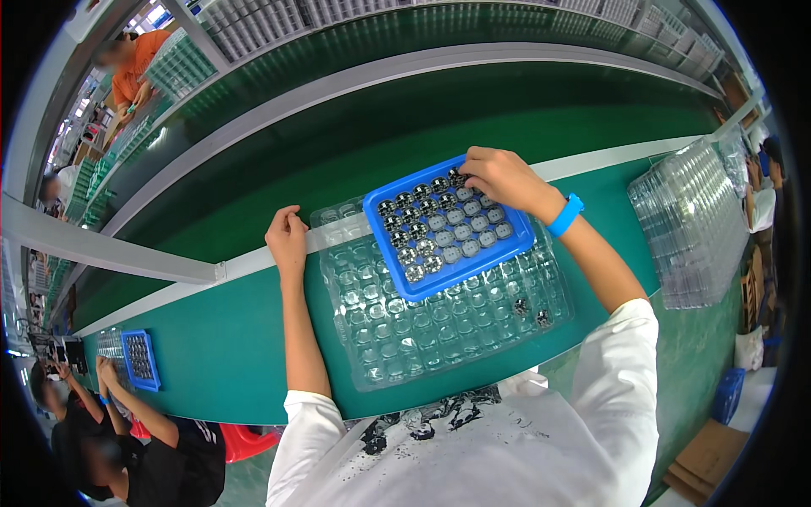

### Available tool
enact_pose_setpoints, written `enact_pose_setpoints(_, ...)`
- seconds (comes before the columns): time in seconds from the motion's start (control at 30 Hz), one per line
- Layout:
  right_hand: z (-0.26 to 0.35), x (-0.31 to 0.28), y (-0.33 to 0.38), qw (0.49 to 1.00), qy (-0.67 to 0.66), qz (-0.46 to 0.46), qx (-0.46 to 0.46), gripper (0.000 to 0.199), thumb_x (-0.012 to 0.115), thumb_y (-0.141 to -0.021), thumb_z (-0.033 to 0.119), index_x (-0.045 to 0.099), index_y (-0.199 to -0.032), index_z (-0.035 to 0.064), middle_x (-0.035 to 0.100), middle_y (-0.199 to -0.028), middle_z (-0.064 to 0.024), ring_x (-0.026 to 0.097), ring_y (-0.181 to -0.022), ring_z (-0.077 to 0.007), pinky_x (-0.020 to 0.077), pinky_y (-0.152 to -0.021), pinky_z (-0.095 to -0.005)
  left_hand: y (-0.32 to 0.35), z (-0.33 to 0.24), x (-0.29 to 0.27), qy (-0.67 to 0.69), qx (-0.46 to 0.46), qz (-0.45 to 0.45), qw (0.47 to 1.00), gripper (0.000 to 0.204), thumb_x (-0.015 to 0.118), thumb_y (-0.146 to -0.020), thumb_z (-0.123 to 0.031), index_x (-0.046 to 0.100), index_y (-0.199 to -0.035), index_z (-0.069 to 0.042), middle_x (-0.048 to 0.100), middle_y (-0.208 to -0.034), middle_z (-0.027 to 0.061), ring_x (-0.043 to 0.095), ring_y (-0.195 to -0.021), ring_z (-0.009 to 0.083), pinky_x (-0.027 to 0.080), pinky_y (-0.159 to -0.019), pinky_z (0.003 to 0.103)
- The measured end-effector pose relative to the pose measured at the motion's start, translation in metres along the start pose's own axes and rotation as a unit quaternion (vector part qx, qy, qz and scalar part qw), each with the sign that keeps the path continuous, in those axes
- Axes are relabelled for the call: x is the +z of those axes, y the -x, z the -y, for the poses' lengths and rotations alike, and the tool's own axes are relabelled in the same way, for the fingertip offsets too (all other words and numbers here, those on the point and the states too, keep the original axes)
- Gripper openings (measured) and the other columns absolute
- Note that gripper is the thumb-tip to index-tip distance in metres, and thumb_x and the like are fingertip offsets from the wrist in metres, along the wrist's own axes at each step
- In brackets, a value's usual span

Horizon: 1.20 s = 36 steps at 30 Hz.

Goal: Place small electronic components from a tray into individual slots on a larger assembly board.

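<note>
A blue tray lies tilted on top of a clear plastic blister tray with rows of round pockets. Inside the blue tray sit rows of small round parts, some shiny silver-black and others with flat grey faces. My right hand, with a blue band at its wrist, reaches over the tray's far right corner. Its thumb and fingers pinch a shiny round part there. To the left of both trays, my left hand rests by the pale rail, its fingers curled and nothing visible in them. Two shiny round parts sit in the clear tray's near right pockets.
A stack of clear trays stands at the right. Beyond the green bench runs a pale rail, with a dark green strip behind it. At left, a co-worker in black works by another blue tray; a person in orange is farther back.
</note>
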State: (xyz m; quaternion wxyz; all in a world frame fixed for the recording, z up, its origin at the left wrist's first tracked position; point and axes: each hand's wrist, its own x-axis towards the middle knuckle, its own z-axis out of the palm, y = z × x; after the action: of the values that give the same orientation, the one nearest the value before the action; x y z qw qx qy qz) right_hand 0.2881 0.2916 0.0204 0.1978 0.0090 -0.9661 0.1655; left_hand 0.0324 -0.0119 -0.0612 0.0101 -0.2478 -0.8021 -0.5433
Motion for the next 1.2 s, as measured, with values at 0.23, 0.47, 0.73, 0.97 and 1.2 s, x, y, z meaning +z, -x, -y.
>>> enact_pose_setpoints(0.23, -0.003, -0.005, 0.000, 1.000, 0.003, 0.008, 0.023, 0.009, 0.069, -0.080, 0.005, 0.070, -0.087, 0.0015, 0.064, -0.088, -0.0115, 0.064, -0.084, -0.0333, 0.0514, -0.072, -0.0428, 0.000, 0.001, 0.001, 0.001, 0.010, -0.007, 1.000, 0.020, 0.050, -0.095, -0.006, 0.067, -0.099, 0.005, 0.059, -0.065, 0.0052, 0.058, -0.060, 0.0103, 0.045, -0.058, 0.025)
enact_pose_setpoints(0.47, -0.001, -0.003, -0.006, 1.000, 0.020, 0.002, 0.007, 0.008, 0.068, -0.082, 0.008, 0.070, -0.087, 0.0028, 0.063, -0.084, -0.0107, 0.064, -0.080, -0.0328, 0.0513, -0.070, -0.0429, 0.000, 0.005, 0.000, 0.000, 0.006, -0.010, 1.000, 0.021, 0.050, -0.095, -0.006, 0.067, -0.099, 0.005, 0.059, -0.065, 0.0057, 0.058, -0.060, 0.0108, 0.046, -0.059, 0.026)
enact_pose_setpoints(0.73, -0.005, -0.012, 0.003, 0.996, 0.029, -0.080, 0.006, 0.006, 0.068, -0.079, 0.003, 0.068, -0.084, 0.0005, 0.061, -0.082, -0.0102, 0.062, -0.070, -0.0305, 0.0495, -0.061, -0.0404, 0.000, -0.002, 0.000, -0.008, 0.013, -0.004, 1.000, 0.021, 0.050, -0.095, -0.006, 0.067, -0.099, 0.005, 0.058, -0.065, 0.0057, 0.058, -0.060, 0.0111, 0.046, -0.058, 0.026)
enact_pose_setpoints(0.97, -0.009, -0.012, 0.015, 0.997, 0.046, -0.049, 0.031, 0.007, 0.067, -0.078, 0.006, 0.067, -0.083, 0.0019, 0.061, -0.083, -0.0111, 0.062, -0.072, -0.0329, 0.0507, -0.063, -0.0429, 0.001, -0.004, 0.000, -0.012, 0.014, -0.005, 1.000, 0.021, 0.049, -0.095, -0.005, 0.067, -0.099, 0.005, 0.058, -0.064, 0.0060, 0.058, -0.060, 0.0109, 0.045, -0.058, 0.026)
enact_pose_setpoints(1.2, -0.010, -0.011, 0.013, 0.997, 0.047, -0.043, 0.042, 0.007, 0.066, -0.078, 0.006, 0.067, -0.084, 0.0014, 0.061, -0.083, -0.0118, 0.062, -0.072, -0.0333, 0.0509, -0.063, -0.0433, 0.000, -0.004, 0.001, -0.019, 0.008, -0.004, 1.000, 0.021, 0.050, -0.095, -0.006, 0.067, -0.099, 0.005, 0.059, -0.064, 0.0059, 0.058, -0.060, 0.0107, 0.045, -0.058, 0.025)
